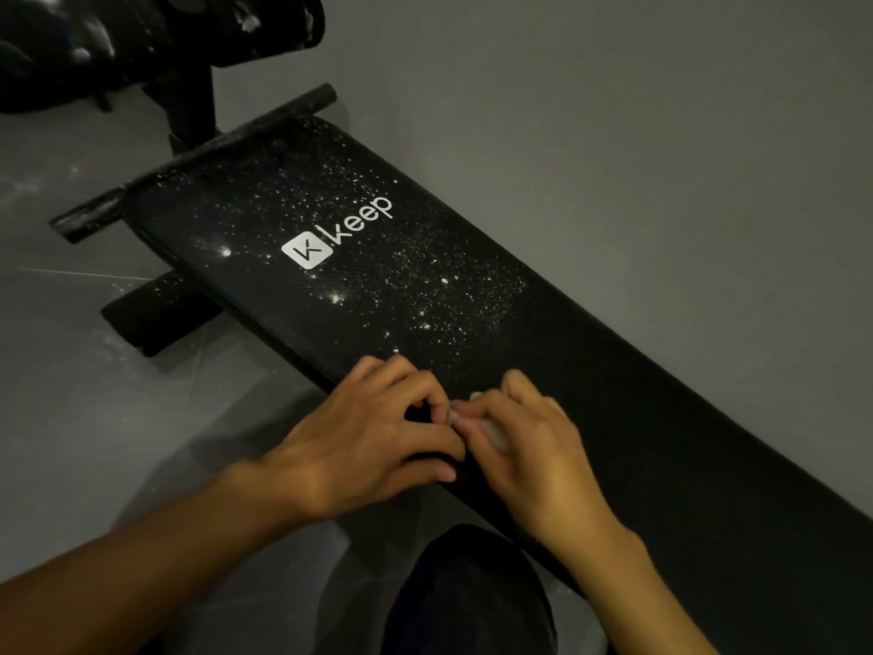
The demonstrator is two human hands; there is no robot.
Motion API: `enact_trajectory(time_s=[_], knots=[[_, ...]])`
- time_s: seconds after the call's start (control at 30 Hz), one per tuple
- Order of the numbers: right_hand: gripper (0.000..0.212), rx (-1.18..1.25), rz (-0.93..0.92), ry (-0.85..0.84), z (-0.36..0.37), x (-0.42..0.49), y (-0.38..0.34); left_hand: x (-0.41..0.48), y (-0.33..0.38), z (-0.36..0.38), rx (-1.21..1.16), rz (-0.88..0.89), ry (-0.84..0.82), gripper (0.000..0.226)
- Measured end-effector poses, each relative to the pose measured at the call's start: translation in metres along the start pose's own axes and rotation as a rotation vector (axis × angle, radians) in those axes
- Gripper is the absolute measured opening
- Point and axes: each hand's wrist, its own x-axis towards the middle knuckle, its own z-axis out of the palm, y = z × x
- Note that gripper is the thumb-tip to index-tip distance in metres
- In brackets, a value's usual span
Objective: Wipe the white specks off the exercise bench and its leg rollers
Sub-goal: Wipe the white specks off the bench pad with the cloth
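Left hand (363,432), right hand (534,446) pinch white wipe (493,434) — on speckled bench (614,371)

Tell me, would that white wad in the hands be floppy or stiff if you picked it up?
Probably floppy: the white wad looks crumpled and squashed inside the right hand. It is likely very light, since the left hand seems to pinch just its edge. Being lumpy rather than round, it probably wouldn't roll on the bench.

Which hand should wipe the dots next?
Probably right: the right hand holds the white crumpled wipe on the black padded bench near the white specks; the left hand only pinches its edge.
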Motion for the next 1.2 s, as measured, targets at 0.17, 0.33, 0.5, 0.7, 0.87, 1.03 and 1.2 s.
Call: enact_trajectory(time_s=[0.17, 0.33, 0.5, 0.7, 0.87, 1.03, 1.2], knots=[[0.021, -0.091, 0.251, 0.139, -0.002, 0.038, 0.02, -0.001, 0.002, 0.002, -0.005, -0.008, 0.021, 0.02], [0.027, 0.058, 0.024, 0.016, 0.004, 0.005, -0.004, -0.005, 0.001, 0.003, 0.015, -0.012, 0.035, 0.019], [0.024, -0.09, 0.072, 0.05, -0.014, 0.009, 0.021, -0.007, 0.001, 0.004, -0.002, -0.016, 0.048, 0.02], [0.024, -0.017, 0.155, 0.083, 0.004, 0.035, 0.006, -0.006, 0.002, 0.005, 0.007, -0.026, 0.062, 0.021], [0.02, -0.046, 0.014, -0.008, -0.009, 0.001, 0.008, -0.006, 0.001, 0.003, 0.005, -0.011, 0.053, 0.022], [0.024, -0.136, 0.388, 0.112, -0.018, 0.064, 0.041, -0.003, 0.001, 0.004, 0.001, -0.013, 0.049, 0.021], [0.021, -0.018, 0.152, 0.09, 0.0, 0.04, 0.008, -0.002, 0.0, 0.002, 0.002, -0.017, 0.039, 0.022]])
